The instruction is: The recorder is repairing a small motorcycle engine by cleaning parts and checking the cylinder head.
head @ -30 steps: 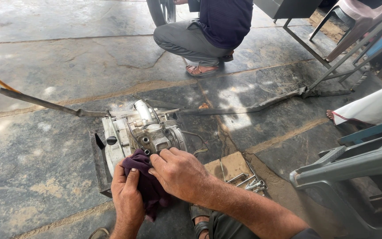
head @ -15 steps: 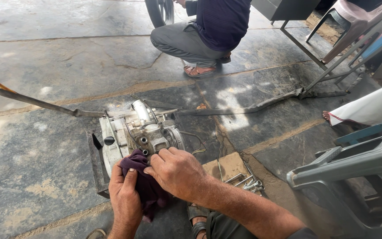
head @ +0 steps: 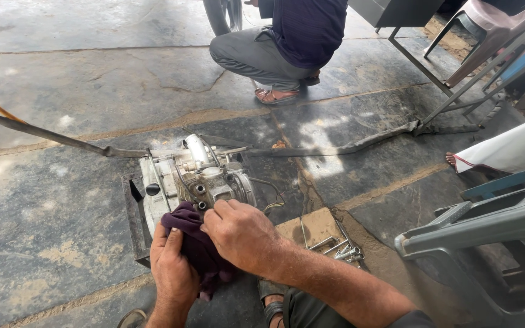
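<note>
Change: against the 2 earlier views, both hands are sitting in much the same place on the cloth; the whole scene is only shifting a little in the view as the head moves, so the wiping at the engine's near face is simply carrying on.
Left hand [head: 174, 267]: curling its fingers up around the dark purple rag [head: 197, 246], gripping it from the 7 o'clock side and bunching it against the casing.
Rag: lying at 6 o'clock of the engine, pressed to its near edge, part of it hanging down between the 2 wrists.
Engine [head: 192, 179]: resting on a dark metal frame [head: 133, 212] on the concrete floor [head: 62, 91], at the middle of the view.
Right hand [head: 238, 234]: fingers bent and closed down over the top of the rag, fingertips touching the engine casing near 2 small round ports.
Loose parts [head: 341, 250]: a few bolts and tools lying on a cardboard piece [head: 311, 225] at 3 o'clock of the hands.
Other person [head: 287, 42]: crouching at 12 o'clock, well apart, beside a wheel.
</note>
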